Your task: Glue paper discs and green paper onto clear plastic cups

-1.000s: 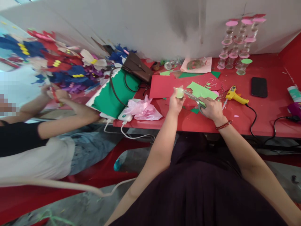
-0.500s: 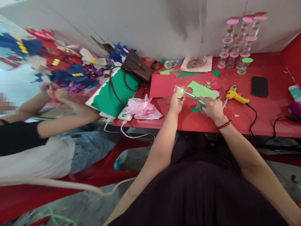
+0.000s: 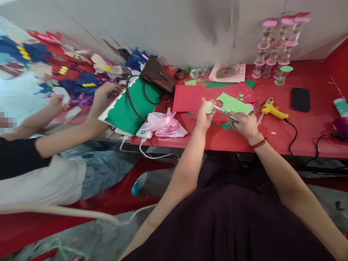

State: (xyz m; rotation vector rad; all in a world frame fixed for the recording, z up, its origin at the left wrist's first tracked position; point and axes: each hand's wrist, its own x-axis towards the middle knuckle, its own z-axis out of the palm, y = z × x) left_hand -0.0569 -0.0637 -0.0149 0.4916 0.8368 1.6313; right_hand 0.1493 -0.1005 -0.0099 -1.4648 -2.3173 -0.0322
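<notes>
Between the fingers of my left hand (image 3: pixel 203 117) is a small pale green round piece (image 3: pixel 208 107), which looks like paper; something clear may lie behind it, but I cannot tell. My right hand (image 3: pixel 247 125) is closed round the handles of a pair of scissors (image 3: pixel 223 111). The tips of the blades reach the edge of the round piece. Just beyond the scissors lies a light green paper sheet (image 3: pixel 236 104) with a cut edge, on top of red paper (image 3: pixel 187 98) and scattered scraps.
To the right lie a yellow glue gun (image 3: pixel 274 110) with a cord and a black phone (image 3: pixel 300 99). Stacked clear plastic pieces with pink discs (image 3: pixel 265 46) stand by the wall. Left are a pink plastic bag (image 3: pixel 166 125), a brown bag (image 3: pixel 159 76) and a co-worker's arm (image 3: pixel 73 134).
My hands and the scissors stay almost in place at the round piece. At the left, the co-worker's hands have moved apart, one reaching toward the green board.
</notes>
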